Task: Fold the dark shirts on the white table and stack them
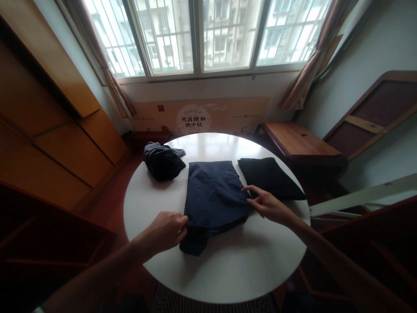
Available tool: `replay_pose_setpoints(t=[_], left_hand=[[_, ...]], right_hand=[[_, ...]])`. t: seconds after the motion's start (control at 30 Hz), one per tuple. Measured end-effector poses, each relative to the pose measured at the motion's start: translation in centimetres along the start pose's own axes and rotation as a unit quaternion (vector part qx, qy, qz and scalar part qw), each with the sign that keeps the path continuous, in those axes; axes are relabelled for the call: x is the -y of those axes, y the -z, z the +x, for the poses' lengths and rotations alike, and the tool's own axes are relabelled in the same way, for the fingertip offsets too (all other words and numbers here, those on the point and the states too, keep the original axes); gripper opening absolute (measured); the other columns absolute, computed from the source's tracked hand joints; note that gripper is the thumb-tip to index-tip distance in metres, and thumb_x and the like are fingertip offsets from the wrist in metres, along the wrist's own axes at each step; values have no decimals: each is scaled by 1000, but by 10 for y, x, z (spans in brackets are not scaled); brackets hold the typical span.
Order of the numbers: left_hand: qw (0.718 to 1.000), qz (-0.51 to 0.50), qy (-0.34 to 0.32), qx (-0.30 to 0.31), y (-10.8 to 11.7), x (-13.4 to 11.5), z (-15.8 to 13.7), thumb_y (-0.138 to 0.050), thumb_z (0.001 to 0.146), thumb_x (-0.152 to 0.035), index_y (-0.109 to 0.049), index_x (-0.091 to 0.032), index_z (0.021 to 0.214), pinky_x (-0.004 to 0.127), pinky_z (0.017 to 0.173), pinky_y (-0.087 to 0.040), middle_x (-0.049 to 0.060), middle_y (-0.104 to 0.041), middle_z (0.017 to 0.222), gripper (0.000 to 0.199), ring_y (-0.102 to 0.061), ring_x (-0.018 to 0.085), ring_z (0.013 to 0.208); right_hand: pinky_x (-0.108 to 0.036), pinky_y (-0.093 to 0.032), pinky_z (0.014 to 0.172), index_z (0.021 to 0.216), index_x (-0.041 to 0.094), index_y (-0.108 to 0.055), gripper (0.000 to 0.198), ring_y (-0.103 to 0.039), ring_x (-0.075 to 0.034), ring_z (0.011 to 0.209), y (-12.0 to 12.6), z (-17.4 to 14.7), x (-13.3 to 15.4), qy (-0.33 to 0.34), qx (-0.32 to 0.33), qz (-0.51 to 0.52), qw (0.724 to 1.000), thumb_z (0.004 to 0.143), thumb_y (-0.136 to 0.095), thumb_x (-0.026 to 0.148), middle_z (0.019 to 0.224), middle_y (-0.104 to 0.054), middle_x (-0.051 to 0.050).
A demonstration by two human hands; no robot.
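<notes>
A folded navy-blue garment (213,195) lies in the middle of a round white table (156,206); its exact kind cannot be told. My left hand (171,228) is closed on its lower left edge, near a flap of cloth that sticks out towards me. At the right edge of the garment, my right hand (262,202) has thumb and index finger apart, the fingertips touching or just over the cloth. Just beyond that hand rests a flat, folded black garment (273,176). A crumpled dark garment (163,161) sits in a heap at the far left of the table.
A low wooden table (301,137) stands behind at the right, beside a wood-framed panel (371,113) leaning on the wall. Yellow-brown cabinets (71,152) line the left side. Curtained windows (195,34) and a printed banner (195,115) are ahead.
</notes>
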State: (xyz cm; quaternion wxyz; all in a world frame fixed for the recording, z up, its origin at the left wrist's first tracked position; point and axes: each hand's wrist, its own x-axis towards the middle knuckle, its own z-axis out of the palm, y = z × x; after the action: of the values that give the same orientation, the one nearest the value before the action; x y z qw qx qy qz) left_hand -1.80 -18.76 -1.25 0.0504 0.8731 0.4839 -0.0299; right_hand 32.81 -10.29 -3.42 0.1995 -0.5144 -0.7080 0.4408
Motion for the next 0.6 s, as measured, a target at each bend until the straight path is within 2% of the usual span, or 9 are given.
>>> replay_pose_setpoints(t=[0.13, 0.23, 0.33, 0.4, 0.47, 0.53, 0.6], left_hand=[[999, -2, 29, 31, 6, -3, -7, -48, 90, -23, -56, -19, 79, 29, 57, -39, 6, -66, 76, 15, -64, 21, 64], [1000, -25, 14, 13, 15, -8, -1, -51, 87, -21, -53, -20, 92, 29, 60, -41, 5, -66, 88, 6, -64, 21, 70], [998, -43, -35, -8, 17, -11, 12, -52, 82, -12, -49, -22, 102, 30, 70, -44, 4, -64, 97, 22, -62, 20, 78], [997, -41, -66, 8, 13, -9, 15, -46, 81, -4, -49, -22, 97, 29, 70, -43, 3, -64, 93, 24, -61, 18, 75], [995, -52, -77, 31, 10, -4, 10, -42, 80, 0, -48, -21, 91, 28, 66, -42, 2, -63, 85, 24, -59, 17, 69], [992, -81, -86, 44, 13, 2, 0, -45, 81, -4, -47, -22, 89, 27, 63, -41, 1, -62, 80, 20, -58, 16, 66], [986, -119, -109, 42, 22, 8, -3, -52, 83, -13, -49, -22, 92, 27, 63, -41, 0, -62, 79, 13, -59, 16, 68]], right_hand=[[-19, -27, 33, 128, 15, -47, 57, -38, -11, 32, 2, -3, 0, -35, 48, -2, 998, 84, -53, 49, 42, -49, 8], [-20, -27, 33, 129, 15, -48, 61, -40, -12, 32, 2, 0, 6, -45, 79, -18, 996, 83, -56, 55, 44, -52, 6], [-20, -30, 40, 119, 16, -58, 51, -43, -11, 38, 1, 5, 12, 1, 36, -67, 997, 83, -61, 51, 45, -51, 6], [-21, -31, 44, 113, 17, -61, 39, -44, -11, 42, 1, 7, 11, 33, 13, -90, 995, 85, -60, 43, 47, -50, 6], [-21, -32, 46, 113, 18, -61, 33, -45, -11, 45, 3, 6, 5, 45, 22, -109, 993, 85, -59, 35, 50, -52, 6], [-22, -34, 48, 113, 20, -62, 33, -47, -12, 47, 5, 5, 0, 48, 38, -142, 988, 84, -60, 35, 53, -54, 5], [-24, -37, 50, 110, 20, -64, 32, -51, -14, 50, 7, 9, 2, 52, 23, -197, 979, 85, -61, 41, 56, -57, 3]])
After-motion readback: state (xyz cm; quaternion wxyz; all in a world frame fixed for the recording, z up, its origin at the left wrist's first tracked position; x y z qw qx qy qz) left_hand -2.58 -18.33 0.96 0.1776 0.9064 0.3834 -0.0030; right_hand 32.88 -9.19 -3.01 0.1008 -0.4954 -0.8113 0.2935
